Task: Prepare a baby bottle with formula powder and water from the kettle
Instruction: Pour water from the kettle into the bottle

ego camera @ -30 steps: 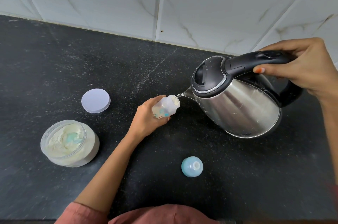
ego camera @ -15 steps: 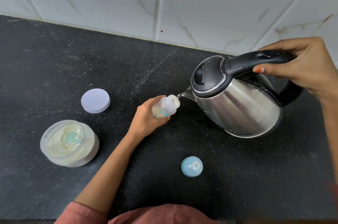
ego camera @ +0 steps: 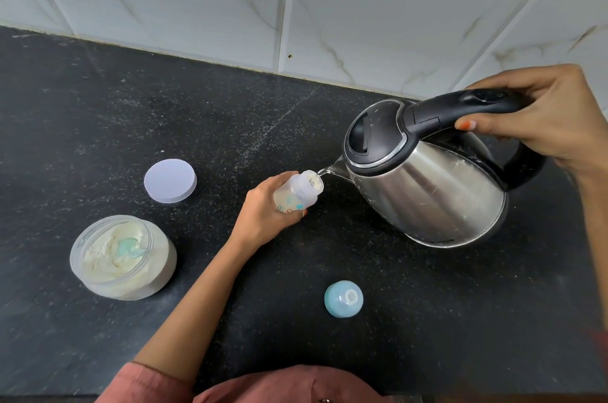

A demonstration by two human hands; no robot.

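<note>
The left hand (ego camera: 263, 211) is wrapped around the lower body of a small translucent plastic baby bottle (ego camera: 297, 193), fingers closed on it, holding it tilted with its open mouth turned toward the right. Pale powder clings inside the bottle's neck. The right hand (ego camera: 539, 119) is clenched around the black plastic handle of a rounded stainless-steel electric kettle (ego camera: 431, 182), thumb underneath and fingers over the top, and the kettle is tipped to the left. Its spout sits just beside the bottle's mouth, and a thin clear stream of water (ego camera: 324, 171) runs from the spout into the opening.

Near the left hand's wrist side, further left on the black speckled stone countertop (ego camera: 98, 106), lies a flat round pale lilac lid (ego camera: 170, 180). Below that, well left of the forearm, stands an open clear round plastic jar of cream-coloured formula powder (ego camera: 123, 257) with a light teal scoop (ego camera: 126, 248) half buried in it. Below the gripped bottle, between the two arms, a light blue dome-shaped bottle cap with a nipple (ego camera: 343, 299) rests on the counter. A pink sleeve (ego camera: 148, 383) covers the left upper arm at the bottom edge.
</note>
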